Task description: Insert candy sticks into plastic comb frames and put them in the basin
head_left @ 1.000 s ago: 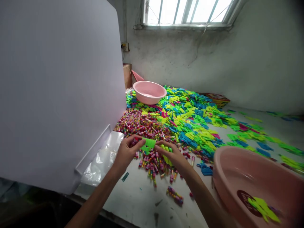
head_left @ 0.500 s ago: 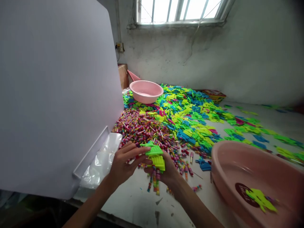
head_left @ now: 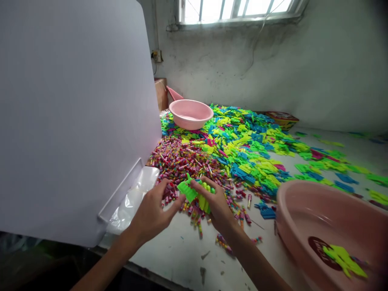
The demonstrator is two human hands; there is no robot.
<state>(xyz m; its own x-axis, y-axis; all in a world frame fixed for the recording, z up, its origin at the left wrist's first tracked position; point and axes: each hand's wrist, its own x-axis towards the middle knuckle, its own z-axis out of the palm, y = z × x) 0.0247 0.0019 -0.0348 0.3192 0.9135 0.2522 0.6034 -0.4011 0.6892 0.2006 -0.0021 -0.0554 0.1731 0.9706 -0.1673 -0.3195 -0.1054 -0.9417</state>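
My left hand (head_left: pixel 153 214) and my right hand (head_left: pixel 216 202) meet low over the table. A bright green toothed plastic piece (head_left: pixel 187 190) sits between them, pinched by my left thumb and fingers and touching my right hand. My right fingers close over a yellow-green plastic piece (head_left: pixel 205 199) beside it. Under and behind my hands lies a heap of small striped pink-and-yellow tubes (head_left: pixel 184 165). Their part beneath my palms is hidden.
A wide spread of green, blue and pink plastic pieces (head_left: pixel 245 147) covers the table. A pink basin (head_left: pixel 321 230) holding green pieces stands near right, another (head_left: pixel 190 114) far back. A white board (head_left: pixel 75 113) and plastic bag (head_left: pixel 133 200) stand left.
My hands have moved slightly apart and up. The green and yellow-green pieces, stacked together before, now lie more side by side. The view has shifted slightly.
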